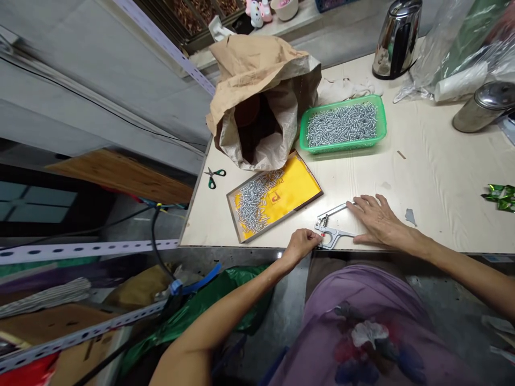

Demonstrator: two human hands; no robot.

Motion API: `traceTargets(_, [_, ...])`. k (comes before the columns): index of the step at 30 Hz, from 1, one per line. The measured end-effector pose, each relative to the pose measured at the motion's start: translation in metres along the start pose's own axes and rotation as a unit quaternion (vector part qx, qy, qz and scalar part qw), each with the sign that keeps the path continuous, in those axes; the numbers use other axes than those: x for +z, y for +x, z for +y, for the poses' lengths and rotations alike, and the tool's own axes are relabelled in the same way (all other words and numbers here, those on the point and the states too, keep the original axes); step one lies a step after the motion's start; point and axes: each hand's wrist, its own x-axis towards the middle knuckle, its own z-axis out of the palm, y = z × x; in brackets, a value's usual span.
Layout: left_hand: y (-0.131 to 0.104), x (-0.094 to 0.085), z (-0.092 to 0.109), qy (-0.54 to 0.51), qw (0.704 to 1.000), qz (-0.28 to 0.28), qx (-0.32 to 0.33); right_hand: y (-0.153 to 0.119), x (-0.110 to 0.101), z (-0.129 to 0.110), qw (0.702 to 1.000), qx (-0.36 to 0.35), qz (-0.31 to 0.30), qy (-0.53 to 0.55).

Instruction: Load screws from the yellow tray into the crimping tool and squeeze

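A: Hand press pliers (pixel 332 228) are lying at the near edge of the table (pixel 434 177), at about six o'clock from the green basket (pixel 343 126) of screws.

B: How are the hands sitting on them?

A: The right hand (pixel 376 220) is lying flat, fingers spread, pressing down on the handles. The left hand (pixel 300 244) is pinching something tiny at the jaw end; what it is, I cannot tell.

B: Any advice for doing this well?

A: I'd judge the right palm should be holding the tool steady while the left fingertips are seating the piece squarely, keeping clear of the jaw.

B: And supplies?

A: The yellow tray (pixel 277 195) of small metal parts is sitting at ten o'clock from the pliers, within easy reach; the scissors (pixel 213 176) are lying at nine o'clock from the tray, and a paper sack (pixel 261 96) is standing behind it.
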Motion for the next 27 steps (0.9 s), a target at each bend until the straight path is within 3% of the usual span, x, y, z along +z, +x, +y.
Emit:
traceTargets(7, [-0.003, 0.002, -0.004, 0.045, 0.999, 0.006, 0.015, -0.008, -0.004, -0.013, 1.0, 0.003, 0.014, -0.007])
traceTargets(10, [-0.01, 0.01, -0.003, 0.123, 0.98, 0.105, 0.118, -0.012, -0.002, -0.016, 1.0, -0.012, 0.026, -0.005])
traceTargets(13, [-0.008, 0.024, 0.006, 0.198, 0.923, 0.172, 0.281, -0.014, 0.001, -0.02, 0.999, -0.016, 0.039, -0.001])
traceTargets(17, [0.01, 0.037, 0.031, 0.275, 0.86, 0.114, 0.415, -0.018, 0.004, -0.021, 0.998, -0.009, 0.066, 0.015])
traceTargets(21, [0.025, 0.032, 0.048, 0.332, 0.838, 0.047, 0.431, -0.03, 0.002, -0.015, 0.996, 0.005, 0.079, 0.039])
traceTargets(27, [0.029, 0.024, 0.06, 0.387, 0.813, 0.002, 0.435, -0.04, -0.003, -0.008, 0.997, 0.026, 0.059, 0.049])
